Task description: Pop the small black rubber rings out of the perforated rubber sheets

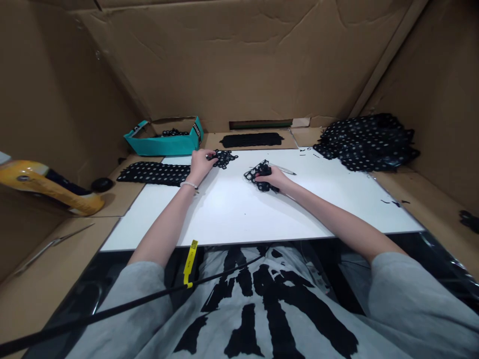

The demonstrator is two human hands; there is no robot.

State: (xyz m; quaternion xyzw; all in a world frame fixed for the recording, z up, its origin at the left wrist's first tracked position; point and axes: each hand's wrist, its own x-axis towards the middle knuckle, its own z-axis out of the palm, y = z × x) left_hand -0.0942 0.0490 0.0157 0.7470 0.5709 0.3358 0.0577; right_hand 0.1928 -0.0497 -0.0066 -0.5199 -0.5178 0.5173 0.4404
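My left hand [201,164] reaches to the back of the white board, thumb and forefinger pinched at the edge of a small pile of black ring-shaped pieces [225,158]. A small black ring piece appears to be between those fingertips. My right hand [275,178] is closed around a bunched black net of linked rings [258,174], which rests on or just above the board. Behind that hand lies a white pen [284,170]. A flat black strip with rows of pale dots [157,173] lies left of my left wrist, partly hidden by it.
A teal box [164,146] with black pieces stands back left. A black strip [252,140] lies behind the white board [224,214]. A dotted black heap [368,142] fills the back right. Scissors [56,243] and a yellow bottle [52,187] are at left. Cardboard walls surround the board.
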